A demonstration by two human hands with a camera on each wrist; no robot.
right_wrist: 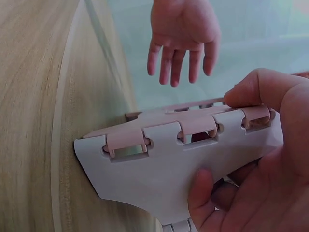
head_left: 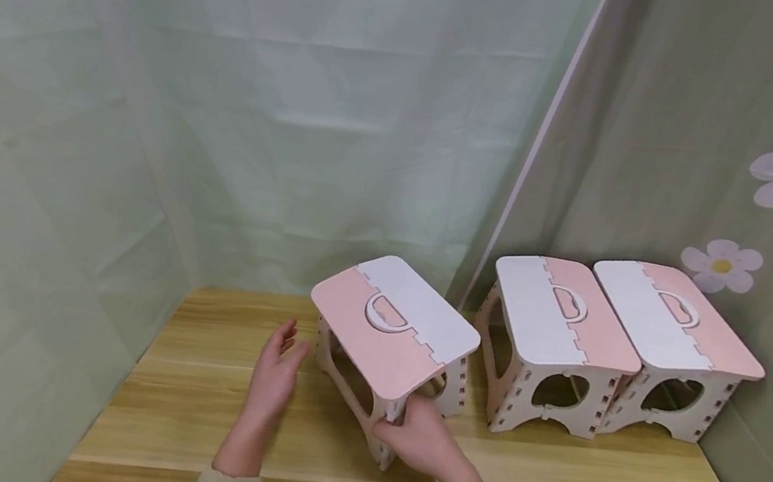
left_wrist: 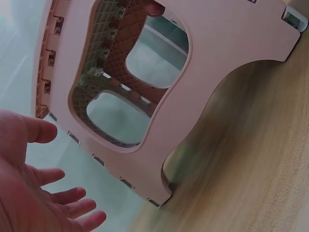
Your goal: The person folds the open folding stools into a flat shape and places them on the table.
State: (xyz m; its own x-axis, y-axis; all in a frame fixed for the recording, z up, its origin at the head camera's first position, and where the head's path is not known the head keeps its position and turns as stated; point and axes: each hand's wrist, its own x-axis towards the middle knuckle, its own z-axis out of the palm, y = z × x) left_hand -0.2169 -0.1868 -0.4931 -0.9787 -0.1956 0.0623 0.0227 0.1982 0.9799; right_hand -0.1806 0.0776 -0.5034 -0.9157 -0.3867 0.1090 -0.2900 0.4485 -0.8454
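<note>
A pink and white folding step stool (head_left: 414,304) stands unfolded on the wooden table, turned at an angle. My right hand (head_left: 424,437) grips its near corner leg; in the right wrist view the thumb (right_wrist: 246,89) lies on the pink side and the fingers curl round the white side panel (right_wrist: 164,164). My left hand (head_left: 276,371) is held just left of the stool, apart from it. The left wrist view shows that hand (left_wrist: 34,188) with fingers spread beside the pink side panel (left_wrist: 203,96), holding nothing.
Two more unfolded stools of the same kind, a middle one (head_left: 564,315) and a right one (head_left: 678,317), stand side by side at the back right. The wooden table (head_left: 179,402) meets pale green sheeting (head_left: 341,141) at the back and left, and a flowered curtain (head_left: 676,135) on the right.
</note>
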